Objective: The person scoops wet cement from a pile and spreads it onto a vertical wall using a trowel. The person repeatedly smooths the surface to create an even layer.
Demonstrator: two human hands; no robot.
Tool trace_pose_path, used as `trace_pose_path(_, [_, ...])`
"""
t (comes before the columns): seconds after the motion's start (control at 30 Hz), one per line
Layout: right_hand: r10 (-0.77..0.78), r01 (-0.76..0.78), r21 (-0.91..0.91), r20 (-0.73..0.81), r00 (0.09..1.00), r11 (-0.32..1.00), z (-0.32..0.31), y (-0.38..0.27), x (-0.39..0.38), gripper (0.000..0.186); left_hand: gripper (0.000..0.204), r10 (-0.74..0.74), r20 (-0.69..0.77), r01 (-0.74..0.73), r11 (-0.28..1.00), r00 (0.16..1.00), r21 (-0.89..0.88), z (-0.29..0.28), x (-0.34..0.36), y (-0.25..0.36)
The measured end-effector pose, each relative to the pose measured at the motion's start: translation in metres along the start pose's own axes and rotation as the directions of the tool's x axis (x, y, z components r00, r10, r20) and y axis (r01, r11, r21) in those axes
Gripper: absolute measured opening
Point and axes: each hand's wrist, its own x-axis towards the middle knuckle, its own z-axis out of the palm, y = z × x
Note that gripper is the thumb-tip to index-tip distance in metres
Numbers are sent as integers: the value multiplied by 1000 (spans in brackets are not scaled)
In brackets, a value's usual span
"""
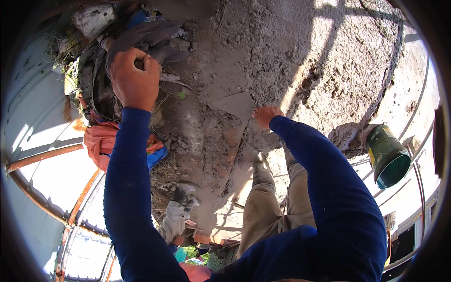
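My right hand (pixel 266 116) is closed on the handle of a trowel. The trowel's flat, pointed grey blade (pixel 235 104) lies against rough wet mortar (pixel 263 61). At the upper left, my left hand (pixel 135 81) is curled up, thumb and fingers bent together. Just beyond it is a dark grey, curved, flexible-looking thing (pixel 152 36); whether the hand grips it is hidden.
A dark green bucket (pixel 387 157) lies tipped at the right, its mouth toward me. Orange and blue sacking (pixel 101 141), rubble and plant debris (pixel 70 75) line the left. Another person's trousered leg (pixel 174 218) shows lower left, near rusty metal bars (pixel 44 157).
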Motion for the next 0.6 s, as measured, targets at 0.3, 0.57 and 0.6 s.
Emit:
trace_pose_path(0.3, [329, -264, 196, -529, 782, 944, -177, 133, -29, 50, 9, 22, -17, -22, 1000, 1000, -4, 1, 2, -2])
trace_pose_path(0.57, [204, -52, 323, -457, 865, 945, -82, 83, 31, 54, 14, 28, -43, -27, 1000, 999, 17, 9, -2, -15])
trace_pose_path(0.6, [206, -60, 343, -407, 890, 937, -53, 60, 29, 53, 17, 32, -32, -31, 999, 999, 26, 8, -2, -18])
